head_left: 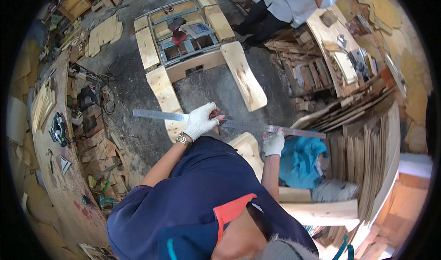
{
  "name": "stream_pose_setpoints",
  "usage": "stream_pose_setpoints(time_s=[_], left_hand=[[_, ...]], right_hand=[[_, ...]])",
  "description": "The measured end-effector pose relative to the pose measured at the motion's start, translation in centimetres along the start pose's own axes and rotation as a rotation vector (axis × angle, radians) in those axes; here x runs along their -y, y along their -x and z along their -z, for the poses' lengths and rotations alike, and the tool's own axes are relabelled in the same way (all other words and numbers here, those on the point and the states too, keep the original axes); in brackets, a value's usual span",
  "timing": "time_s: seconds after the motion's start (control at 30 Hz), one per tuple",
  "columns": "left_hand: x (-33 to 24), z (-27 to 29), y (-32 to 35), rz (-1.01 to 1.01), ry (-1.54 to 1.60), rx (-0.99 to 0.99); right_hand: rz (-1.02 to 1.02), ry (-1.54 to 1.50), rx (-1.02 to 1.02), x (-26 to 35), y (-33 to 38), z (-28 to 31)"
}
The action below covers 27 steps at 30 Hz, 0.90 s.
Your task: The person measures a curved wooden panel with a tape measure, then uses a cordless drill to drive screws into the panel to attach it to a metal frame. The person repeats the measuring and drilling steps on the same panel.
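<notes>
A long metal ruler (161, 115) stretches from left to right in front of my body. My left hand (200, 123), in a white glove with bare fingertips and a watch at the wrist, is closed around it left of its middle. Farther along, my right hand (274, 143), gloved the same way, pinches the ruler's lower edge between thumb and fingers. Beyond the ruler, a frame of metal bars and pale wooden boards lies on the floor, with a curved left board (161, 89) and a curved right board (243, 76). A red tool (178, 36) rests on the frame.
A person (287, 7) in a light shirt stands beyond the frame at right. A workbench (64, 182) with a jigsaw (58, 129) runs along the left. Stacked boards (363, 154) and a blue cloth (301, 161) are at right. Cables (110, 92) lie on the floor.
</notes>
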<state>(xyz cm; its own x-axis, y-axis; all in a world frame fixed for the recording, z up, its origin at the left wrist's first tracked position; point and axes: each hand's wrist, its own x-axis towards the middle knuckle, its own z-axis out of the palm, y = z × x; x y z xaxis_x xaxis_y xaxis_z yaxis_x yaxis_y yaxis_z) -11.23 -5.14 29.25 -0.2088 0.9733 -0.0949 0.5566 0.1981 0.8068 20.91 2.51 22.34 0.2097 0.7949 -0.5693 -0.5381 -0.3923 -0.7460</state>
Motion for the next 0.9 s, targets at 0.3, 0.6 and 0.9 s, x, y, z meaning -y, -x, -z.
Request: stream_pose_setpoints(time_s=[0.3,0.6,0.9], left_hand=[[3.3,0.7,-7.8,0.278,0.233,-0.275],[17.0,-0.9,-14.7,0.867,1.392,-0.618],[26.8,-1.0,-23.6,1.018,1.436,-1.108]], right_hand=[[-0.14,0.043,0.04,3.7,-18.0,-7.2],[-0.258,0.216,0.053,1.4,-32.2,-21.1],[-0.434,0.461,0.075,-4.2,-47.0,-30.8]])
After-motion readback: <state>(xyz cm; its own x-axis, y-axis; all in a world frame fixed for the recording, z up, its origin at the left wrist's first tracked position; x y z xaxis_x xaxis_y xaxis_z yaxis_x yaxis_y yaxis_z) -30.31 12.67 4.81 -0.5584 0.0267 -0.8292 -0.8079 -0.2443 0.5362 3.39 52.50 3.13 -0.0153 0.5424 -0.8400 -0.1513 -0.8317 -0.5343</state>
